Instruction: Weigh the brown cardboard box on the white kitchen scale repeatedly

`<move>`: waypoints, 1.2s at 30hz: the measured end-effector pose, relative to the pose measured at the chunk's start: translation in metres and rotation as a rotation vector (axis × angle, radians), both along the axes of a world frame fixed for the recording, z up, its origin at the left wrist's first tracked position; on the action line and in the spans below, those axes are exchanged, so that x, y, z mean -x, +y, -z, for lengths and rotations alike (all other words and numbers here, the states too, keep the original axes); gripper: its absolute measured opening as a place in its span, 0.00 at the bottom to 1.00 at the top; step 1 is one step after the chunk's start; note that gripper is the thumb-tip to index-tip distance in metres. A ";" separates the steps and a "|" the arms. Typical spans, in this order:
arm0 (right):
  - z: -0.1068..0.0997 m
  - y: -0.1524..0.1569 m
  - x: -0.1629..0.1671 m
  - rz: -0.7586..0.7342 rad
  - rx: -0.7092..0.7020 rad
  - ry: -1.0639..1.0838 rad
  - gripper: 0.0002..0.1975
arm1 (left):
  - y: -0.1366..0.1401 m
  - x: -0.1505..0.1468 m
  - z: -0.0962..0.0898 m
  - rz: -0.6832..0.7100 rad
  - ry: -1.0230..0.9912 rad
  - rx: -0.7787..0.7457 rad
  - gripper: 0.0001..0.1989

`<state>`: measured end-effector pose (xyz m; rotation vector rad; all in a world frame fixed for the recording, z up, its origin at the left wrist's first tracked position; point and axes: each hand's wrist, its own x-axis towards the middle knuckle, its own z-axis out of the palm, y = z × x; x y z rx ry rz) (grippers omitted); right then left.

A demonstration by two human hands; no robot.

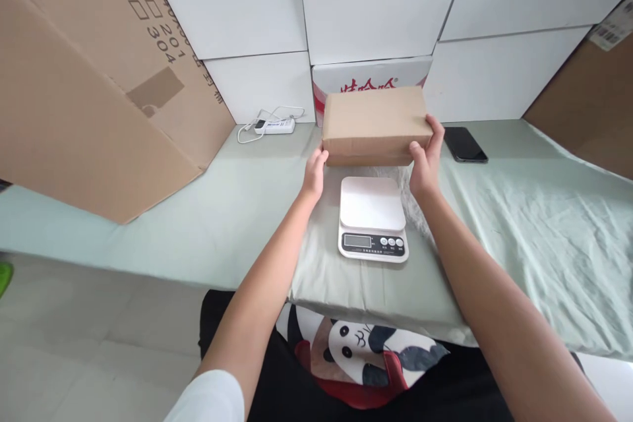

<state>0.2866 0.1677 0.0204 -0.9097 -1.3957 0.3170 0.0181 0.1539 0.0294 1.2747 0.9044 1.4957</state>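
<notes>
Between my two hands is a closed brown cardboard box [373, 119], in front of the printed white carton. My left hand [314, 171] grips its left end near the lower front corner. At the right end my right hand [426, 153] has its thumb on the front face and its fingers round the side. Nearer to me, a white kitchen scale [373, 211] lies on the cloth with its bare platform facing up. Its display looks blank, with several round buttons beside it. Whether the box's underside touches anything cannot be seen.
A pale green cloth [237, 211] covers the table. A white power strip [275, 126] with a cable lies back left, a black phone [465, 144] at right. Large cardboard [99, 99] leans at left, more cardboard [588, 92] at right. The carton [370, 76] with red lettering stands behind.
</notes>
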 end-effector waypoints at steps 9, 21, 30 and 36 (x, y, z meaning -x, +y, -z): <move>0.046 0.016 -0.006 0.033 0.057 -0.009 0.39 | 0.007 -0.002 0.026 0.013 -0.021 0.186 0.27; 0.050 0.019 -0.009 0.064 0.047 0.026 0.40 | 0.000 -0.004 0.017 -0.056 -0.041 0.221 0.30; 0.045 0.009 -0.008 0.079 0.125 0.007 0.39 | -0.004 -0.005 0.022 -0.059 -0.045 0.168 0.30; 0.037 -0.001 -0.006 0.081 0.168 0.016 0.38 | -0.010 -0.005 0.022 -0.043 -0.024 0.188 0.29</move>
